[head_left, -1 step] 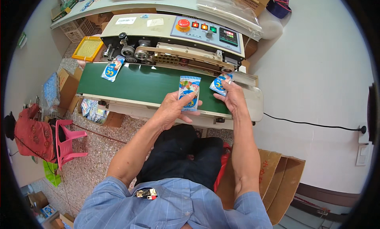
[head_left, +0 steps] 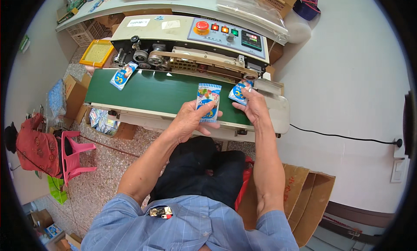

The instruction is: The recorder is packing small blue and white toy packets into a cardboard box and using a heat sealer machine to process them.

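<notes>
Between the thumb and fingers of my left hand, a small blue-and-white packet stands upright over the front part of the green conveyor belt. My right hand pinches a second packet at the belt's right end, its top edge by the feed side of the band sealing machine. Fingers cover part of both packets. A third packet lies tilted at the belt's left end, below the machine's rollers, with neither hand near it.
A cardboard box of packets sits on the floor left of the belt. An open carton is beside my right leg. A pink stool stands at the left. A black cable runs to the right wall.
The packet at the belt's left end has shifted slightly left. My right hand and its packet have moved a little left. My left hand stays nearly still.
</notes>
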`<state>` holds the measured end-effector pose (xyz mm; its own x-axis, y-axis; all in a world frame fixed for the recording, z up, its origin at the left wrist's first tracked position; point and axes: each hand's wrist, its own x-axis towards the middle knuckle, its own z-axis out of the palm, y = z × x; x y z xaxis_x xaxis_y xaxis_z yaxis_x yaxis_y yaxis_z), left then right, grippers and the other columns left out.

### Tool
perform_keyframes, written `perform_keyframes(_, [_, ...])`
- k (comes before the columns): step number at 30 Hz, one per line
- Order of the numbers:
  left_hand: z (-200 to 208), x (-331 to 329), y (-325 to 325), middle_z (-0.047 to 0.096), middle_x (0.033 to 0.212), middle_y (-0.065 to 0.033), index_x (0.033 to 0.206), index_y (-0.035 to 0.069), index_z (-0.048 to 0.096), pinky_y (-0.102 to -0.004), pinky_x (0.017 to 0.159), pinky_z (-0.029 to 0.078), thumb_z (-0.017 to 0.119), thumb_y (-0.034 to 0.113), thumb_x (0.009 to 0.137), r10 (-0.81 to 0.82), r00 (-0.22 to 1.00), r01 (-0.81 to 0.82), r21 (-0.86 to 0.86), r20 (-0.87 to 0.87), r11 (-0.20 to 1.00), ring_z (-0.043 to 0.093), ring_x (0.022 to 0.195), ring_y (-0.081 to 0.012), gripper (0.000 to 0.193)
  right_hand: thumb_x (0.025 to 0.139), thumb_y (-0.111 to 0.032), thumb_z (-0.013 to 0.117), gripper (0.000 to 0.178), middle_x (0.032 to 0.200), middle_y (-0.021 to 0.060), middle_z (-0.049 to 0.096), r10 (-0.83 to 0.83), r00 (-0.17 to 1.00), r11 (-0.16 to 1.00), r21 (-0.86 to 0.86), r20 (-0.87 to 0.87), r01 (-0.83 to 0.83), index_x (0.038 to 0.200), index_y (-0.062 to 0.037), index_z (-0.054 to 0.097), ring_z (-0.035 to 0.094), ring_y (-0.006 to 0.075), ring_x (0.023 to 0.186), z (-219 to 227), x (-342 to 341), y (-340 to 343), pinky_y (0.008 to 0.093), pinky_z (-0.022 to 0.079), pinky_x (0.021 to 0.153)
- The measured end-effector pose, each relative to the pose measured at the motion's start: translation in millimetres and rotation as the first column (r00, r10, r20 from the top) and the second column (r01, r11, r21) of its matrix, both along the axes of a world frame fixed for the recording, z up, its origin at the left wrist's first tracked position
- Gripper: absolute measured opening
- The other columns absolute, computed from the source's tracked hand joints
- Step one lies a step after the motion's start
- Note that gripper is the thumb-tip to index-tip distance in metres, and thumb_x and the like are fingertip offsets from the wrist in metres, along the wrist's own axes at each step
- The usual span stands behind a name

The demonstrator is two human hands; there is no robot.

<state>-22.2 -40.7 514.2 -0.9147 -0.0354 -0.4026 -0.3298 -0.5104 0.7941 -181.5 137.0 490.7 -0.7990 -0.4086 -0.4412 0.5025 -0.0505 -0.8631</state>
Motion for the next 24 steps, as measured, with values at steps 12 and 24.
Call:
perform_keyframes(12, [3, 19, -2, 0.07, 0.093, -0.0093, 0.11, 0.004, 0.062, -0.0236, 0.051, 0.054, 0.067, 0.036, 0.091, 0.212, 0.975, -0.216, -0.067, -0.06, 0.974, 0.066, 0.065, -0.0132, 0.038, 0.1, -0.021, 0.052, 0.036, 0.103, 0.0138, 0.067, 0.169, 0.986, 0.906, -0.392, -0.01, -0.159, 0.127, 0.0022, 0.047, 0.071, 0.0222, 0.082, 25, 78, 10, 0.0276, 0.061, 0.054])
perform_keyframes(24, [14, 20, 29, 0.069, 0.083, -0.0042, 0.098, 0.002, 0.065, -0.0252, 0.056, 0.053, 0.077, 0.013, 0.082, 0.282, 0.92, -0.331, -0.153, -0.272, 0.931, 0.063, 0.071, -0.0073, 0.022, 0.091, -0.012, 0.065, 0.055, 0.121, 0.0164, 0.057, 0.08, 0.911, 0.995, -0.026, -0.405, -0.099, 0.137, -0.001, 0.037, 0.065, 0.0169, 0.091, 35, 143, 9, 0.0287, 0.057, 0.071])
